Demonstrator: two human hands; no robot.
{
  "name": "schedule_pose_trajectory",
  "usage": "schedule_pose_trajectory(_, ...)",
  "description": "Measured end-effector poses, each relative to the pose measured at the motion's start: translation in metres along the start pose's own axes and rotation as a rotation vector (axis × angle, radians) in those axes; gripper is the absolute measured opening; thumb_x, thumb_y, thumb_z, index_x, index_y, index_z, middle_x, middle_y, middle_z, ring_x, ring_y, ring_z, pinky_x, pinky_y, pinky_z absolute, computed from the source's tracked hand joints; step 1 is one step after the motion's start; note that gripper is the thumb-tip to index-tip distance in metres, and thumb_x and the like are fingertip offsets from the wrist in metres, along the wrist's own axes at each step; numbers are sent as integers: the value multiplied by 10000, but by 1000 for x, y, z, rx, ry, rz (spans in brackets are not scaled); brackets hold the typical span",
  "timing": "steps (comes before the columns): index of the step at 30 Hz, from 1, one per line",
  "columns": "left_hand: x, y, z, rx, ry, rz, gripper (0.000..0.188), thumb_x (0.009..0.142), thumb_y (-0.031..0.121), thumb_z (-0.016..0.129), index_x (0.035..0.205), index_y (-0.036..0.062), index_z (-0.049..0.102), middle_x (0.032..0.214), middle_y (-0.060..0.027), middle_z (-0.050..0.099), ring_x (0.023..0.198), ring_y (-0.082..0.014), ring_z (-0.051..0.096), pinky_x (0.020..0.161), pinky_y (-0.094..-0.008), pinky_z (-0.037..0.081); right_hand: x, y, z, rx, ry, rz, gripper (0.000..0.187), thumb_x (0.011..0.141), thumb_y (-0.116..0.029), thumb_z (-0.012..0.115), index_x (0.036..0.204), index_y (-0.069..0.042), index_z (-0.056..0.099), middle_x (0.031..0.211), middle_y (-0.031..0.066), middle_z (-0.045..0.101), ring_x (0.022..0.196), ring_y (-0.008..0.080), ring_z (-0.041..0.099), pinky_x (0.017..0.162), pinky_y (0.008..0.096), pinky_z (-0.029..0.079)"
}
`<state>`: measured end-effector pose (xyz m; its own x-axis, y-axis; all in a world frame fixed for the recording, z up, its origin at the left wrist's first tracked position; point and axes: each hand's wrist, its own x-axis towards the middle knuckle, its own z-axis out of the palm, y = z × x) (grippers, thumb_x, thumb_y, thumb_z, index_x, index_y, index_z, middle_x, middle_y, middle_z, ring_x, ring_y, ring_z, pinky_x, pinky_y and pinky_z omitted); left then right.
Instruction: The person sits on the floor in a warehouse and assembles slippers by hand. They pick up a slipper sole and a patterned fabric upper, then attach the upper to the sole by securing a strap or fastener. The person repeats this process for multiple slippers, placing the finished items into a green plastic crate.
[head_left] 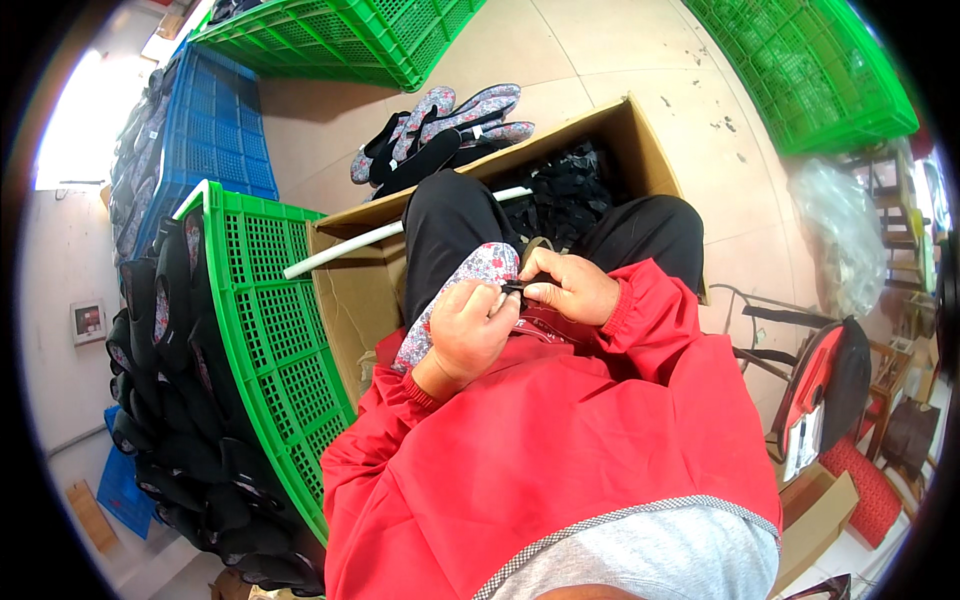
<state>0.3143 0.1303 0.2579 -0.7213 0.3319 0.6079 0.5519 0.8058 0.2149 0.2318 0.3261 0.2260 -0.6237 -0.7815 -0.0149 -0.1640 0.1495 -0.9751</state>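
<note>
Key relation: floral slipper (488, 264) lies under and just left of the left hand (468, 325), on the person's lap. Long axis runs diagonally: one rounded end up and right, near the fingertips; the other down and left, by the left wrist. Left hand is nearer and overlaps the slipper's middle; right hand (570, 288) sits off its right side, slightly higher in view.

Hands: left is closed, fingers curled, thumb and finger pinching a small black strip (513, 287). Can't tell if its palm also grips the slipper; underside hidden. Right is closed too, thumb and forefinger pinching the same strip from the other side. Fingertips of the two are just apart, strip bridging the gap, right beside the slipper's upper part.

Slipper look: pale grey-white fabric, small red and grey flower print, long rounded shape. Looks soft, my read. Opening not visible; can't tell whether the strip is attached to it.

Around: open cardboard box (655, 150) past the knees, loose black pieces (572, 190) inside, white pipe (345, 248) laid across it. More floral slippers (485, 108) piled beyond the box. Green crate (275, 300) on the left, dark slippers (172, 300) stacked at its far side.
</note>
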Motion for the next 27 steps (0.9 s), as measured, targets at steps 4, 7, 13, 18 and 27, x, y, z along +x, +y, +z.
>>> schedule_pose_trajectory(4, 1, 0, 2, -14, 20, 6, 143, 680, 78, 684, 823, 78, 687, 775, -32, 535, 712, -197, 564, 587, -322, 460, -2, -1, 0, -72, 3, 39, 213, 963, -230, 610, 1030, -32, 570, 932, 128, 645, 839, 278, 651, 743, 342, 495)
schedule_pose_trajectory(7, -1, -1, 3, -11, 11, 7, 128, 691, 76, 684, 819, 78, 685, 768, -33, 526, 700, -198, 555, 580, -326, 452, -1, 0, 0, -103, 17, -2, 198, 959, -215, 611, 1024, -32, 575, 927, 123, 643, 833, 273, 648, 747, 340, 494)
schedule_pose_trajectory(13, 1, -1, 3, -20, 20, 7, 98, 702, 78, 690, 799, 86, 677, 757, -31, 513, 696, -196, 550, 580, -323, 450, -1, 3, 2, -78, 16, 21, 169, 957, -184, 601, 1022, -30, 577, 915, 118, 639, 829, 264, 647, 745, 338, 494)
schedule_pose_trajectory(18, 0, 1, 0, -36, -22, -21, 123, 682, 4, 729, 777, 65, 684, 778, -59, 543, 684, -221, 574, 565, -336, 472, -1, 3, 0, -73, -4, 62, 174, 957, -188, 604, 1026, -31, 578, 910, 116, 640, 825, 259, 646, 739, 334, 492)
schedule_pose_trajectory(27, -1, 0, 3, -6, -8, 15, 83, 711, 99, 684, 790, 98, 660, 775, -23, 510, 716, -197, 544, 597, -324, 452, 2, 0, -9, -98, -69, 61, 208, 961, -268, 603, 1031, -74, 578, 859, 110, 667, 802, 284, 669, 701, 374, 498)
